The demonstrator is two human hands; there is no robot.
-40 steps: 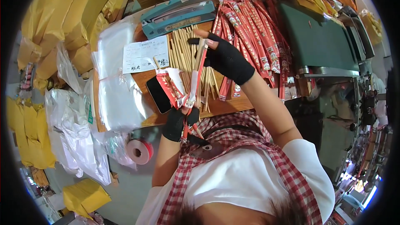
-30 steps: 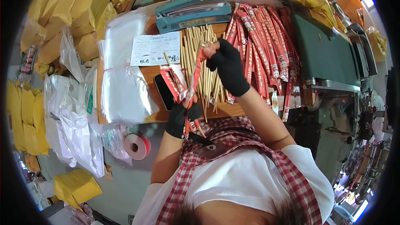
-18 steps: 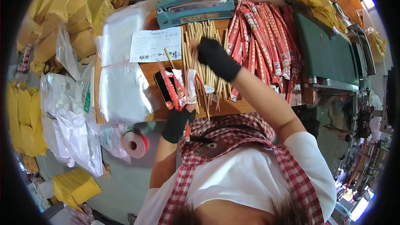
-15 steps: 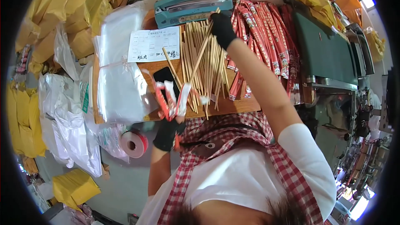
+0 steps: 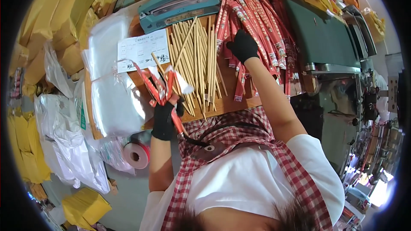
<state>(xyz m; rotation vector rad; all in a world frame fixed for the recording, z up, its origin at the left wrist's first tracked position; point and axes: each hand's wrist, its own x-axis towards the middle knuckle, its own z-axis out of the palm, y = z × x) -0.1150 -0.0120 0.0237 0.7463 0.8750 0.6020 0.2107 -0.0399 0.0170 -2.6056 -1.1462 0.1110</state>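
My left hand (image 5: 163, 119), in a black glove with bare fingertips, is closed round a bunch of red-and-white printed paper sleeves (image 5: 156, 86) that fan upward at the table's front edge. Over the pile of long red sleeves (image 5: 261, 30) at the right is my right hand (image 5: 244, 47), also gloved in black. Its thumb stands apart from the bent fingers, and nothing shows between them. Left of it lies a loose heap of wooden sticks (image 5: 199, 60), several of them crossing at angles.
Behind the sticks stands a teal bag sealer (image 5: 180, 12). A written paper form (image 5: 143, 50) overlaps a stack of clear plastic bags (image 5: 113, 98) on the left. A dark green machine (image 5: 321, 34) borders the table's right side. A tape roll (image 5: 136, 155) sits below the left edge.
My right hand has moved from the far end of the sticks, away from a slanted stick, to the red sleeves. My left hand still holds its bunch, and the view has shifted slightly.
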